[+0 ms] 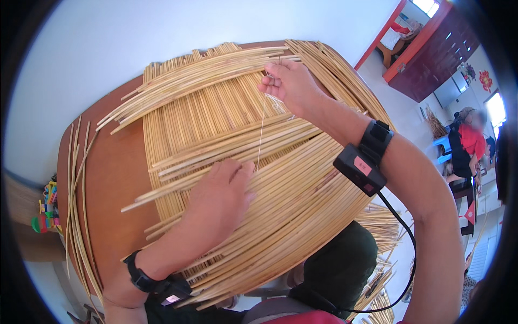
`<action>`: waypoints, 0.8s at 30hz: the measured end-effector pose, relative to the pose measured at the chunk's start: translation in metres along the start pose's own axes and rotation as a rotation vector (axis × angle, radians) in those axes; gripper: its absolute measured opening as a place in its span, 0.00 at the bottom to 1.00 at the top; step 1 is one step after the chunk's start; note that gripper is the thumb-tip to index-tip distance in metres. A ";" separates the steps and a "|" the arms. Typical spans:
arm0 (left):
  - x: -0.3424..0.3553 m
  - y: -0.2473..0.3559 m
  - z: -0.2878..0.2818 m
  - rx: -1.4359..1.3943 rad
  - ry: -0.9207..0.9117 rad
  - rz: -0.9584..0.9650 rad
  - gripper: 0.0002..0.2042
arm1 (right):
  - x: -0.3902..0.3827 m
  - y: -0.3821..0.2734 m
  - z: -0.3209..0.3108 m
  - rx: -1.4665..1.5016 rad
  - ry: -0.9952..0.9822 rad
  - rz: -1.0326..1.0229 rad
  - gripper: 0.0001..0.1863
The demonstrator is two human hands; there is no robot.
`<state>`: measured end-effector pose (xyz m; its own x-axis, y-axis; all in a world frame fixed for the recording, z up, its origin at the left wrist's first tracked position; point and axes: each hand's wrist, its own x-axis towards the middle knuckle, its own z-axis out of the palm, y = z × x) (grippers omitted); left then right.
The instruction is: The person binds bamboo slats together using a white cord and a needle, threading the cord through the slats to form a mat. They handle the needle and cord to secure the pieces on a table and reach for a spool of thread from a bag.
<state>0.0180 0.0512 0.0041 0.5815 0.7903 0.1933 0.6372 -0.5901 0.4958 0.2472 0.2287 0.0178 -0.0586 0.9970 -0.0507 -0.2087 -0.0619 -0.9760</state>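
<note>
Pale reed stalks (291, 189) lie side by side in a mat across the table, over another layer of stalks (199, 119) running the other way. My left hand (221, 197) rests palm down on the mat, its fingers curled and closed on the stalks; the fingertips are partly hidden. A thin white thread (262, 129) stretches taut from beside those fingertips up to my right hand (288, 83). That hand is raised above the mat, thumb and fingers pinched on the thread. Loose loops of thread hang below its palm.
The brown table (116, 189) has loose stalks (78, 205) along its left edge. A bundle of stalks (189, 81) crosses the far side, against the white wall. More stalks (377, 227) lie on the floor at right. A person in red (472, 140) sits farther off.
</note>
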 end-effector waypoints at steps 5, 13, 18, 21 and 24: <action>-0.038 0.030 -0.032 0.025 -0.092 0.071 0.36 | -0.001 -0.002 -0.003 0.027 0.005 -0.005 0.13; -0.119 0.098 -0.004 0.393 -0.384 0.243 0.44 | -0.024 -0.017 -0.003 0.081 0.068 -0.002 0.21; -0.138 0.093 0.012 0.455 -0.231 0.137 0.38 | -0.047 -0.034 -0.006 0.093 0.087 -0.028 0.18; -0.145 0.092 0.005 0.396 -0.289 0.034 0.39 | -0.059 -0.042 -0.004 0.123 0.110 -0.021 0.09; -0.153 0.103 0.002 0.414 -0.256 0.060 0.41 | -0.071 -0.043 -0.002 0.077 0.092 -0.017 0.08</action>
<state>-0.0046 -0.1306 0.0238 0.6957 0.7178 -0.0286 0.7164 -0.6902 0.1019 0.2623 0.1605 0.0634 0.0350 0.9978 -0.0571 -0.2835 -0.0448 -0.9579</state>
